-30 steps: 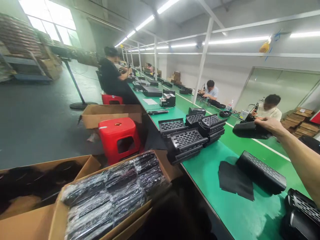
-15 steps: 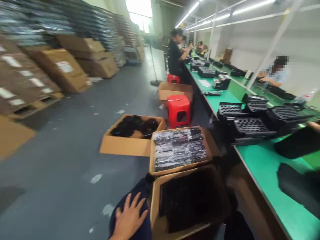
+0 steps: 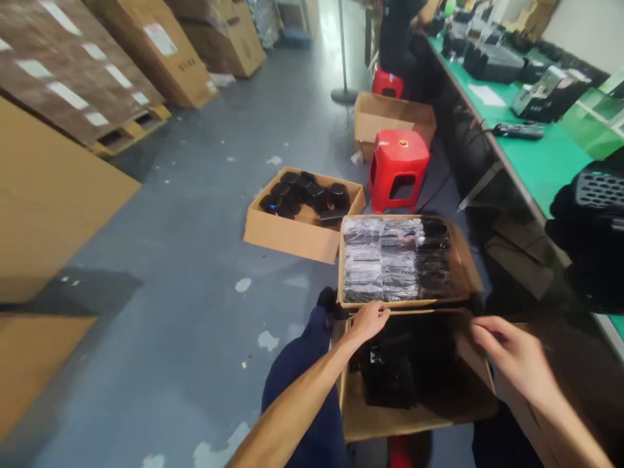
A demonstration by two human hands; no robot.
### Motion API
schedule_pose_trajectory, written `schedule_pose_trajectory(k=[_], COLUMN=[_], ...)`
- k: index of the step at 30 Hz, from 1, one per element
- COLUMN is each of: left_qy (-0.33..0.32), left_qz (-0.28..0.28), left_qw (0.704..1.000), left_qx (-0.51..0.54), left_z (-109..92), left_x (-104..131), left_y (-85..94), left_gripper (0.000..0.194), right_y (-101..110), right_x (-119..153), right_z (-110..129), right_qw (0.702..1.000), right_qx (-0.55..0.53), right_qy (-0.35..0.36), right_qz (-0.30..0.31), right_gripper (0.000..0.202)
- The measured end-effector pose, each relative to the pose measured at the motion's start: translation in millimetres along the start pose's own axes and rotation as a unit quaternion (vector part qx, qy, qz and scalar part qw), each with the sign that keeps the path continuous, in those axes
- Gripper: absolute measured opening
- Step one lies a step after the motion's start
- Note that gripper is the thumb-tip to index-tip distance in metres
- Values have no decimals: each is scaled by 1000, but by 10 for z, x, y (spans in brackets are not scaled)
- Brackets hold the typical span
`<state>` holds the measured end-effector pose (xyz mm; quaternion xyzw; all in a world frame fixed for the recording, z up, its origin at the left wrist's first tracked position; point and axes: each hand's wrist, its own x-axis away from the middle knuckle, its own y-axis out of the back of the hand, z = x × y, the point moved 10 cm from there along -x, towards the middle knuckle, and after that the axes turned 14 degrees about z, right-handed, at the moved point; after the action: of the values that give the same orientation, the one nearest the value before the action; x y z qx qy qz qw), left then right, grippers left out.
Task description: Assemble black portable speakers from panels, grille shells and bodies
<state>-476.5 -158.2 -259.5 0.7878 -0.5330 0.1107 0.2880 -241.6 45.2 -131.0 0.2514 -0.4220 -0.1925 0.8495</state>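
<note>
And here's the open brown cardboard box (image 3: 414, 424), dark pieces (image 3: 390, 377) inside, right between the hands! Left hand (image 3: 369, 321) curled at its far rim, right hand (image 3: 514, 351) half-curled by its far right corner; whether either grips, can't tell. Beyond them, plastic-wrapped black packs (image 3: 380, 263); farther, a red plastic stool (image 3: 400, 159).

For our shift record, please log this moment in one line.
left hand: at far edge of near carton; right hand: by its far-right corner; inside: black items
</note>
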Motion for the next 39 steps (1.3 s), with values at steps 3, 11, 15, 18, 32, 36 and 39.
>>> schedule_pose_trajectory(k=[3, 11, 15, 18, 32, 36, 39], left_qy=[40, 52, 61, 65, 95, 115, 134], left_qz=[-27, -103, -92, -86, -63, -62, -66], left_qw=[996, 972, 964, 959, 915, 894, 879], left_qx=[68, 207, 241, 261, 386, 430, 453], left_z=[323, 819, 921, 970, 959, 1032, 1072], left_x=[-483, -998, -1032, -1015, -948, -977, -1025], left_y=[249, 703, 706, 694, 300, 335, 372], left_gripper=[22, 28, 28, 29, 32, 34, 45], right_y=[-734, -1370, -1463, -1575, -1065, -1076, -1171], right_x=[-757, -3382, -4055, -4088, -3494, -3700, -3388], right_z=[301, 955, 1058, 916, 1112, 1326, 1132], right_qw=[978, 884, 860, 856, 990, 965, 971], right_qx=[-206, -443, -477, -486, -23, 228, 211], right_qy=[0, -144, -167, -157, 91, 107, 106], right_qz=[40, -35, -70, -78, -103, -72, -27], right_gripper=[23, 56, 57, 34, 61, 38, 18])
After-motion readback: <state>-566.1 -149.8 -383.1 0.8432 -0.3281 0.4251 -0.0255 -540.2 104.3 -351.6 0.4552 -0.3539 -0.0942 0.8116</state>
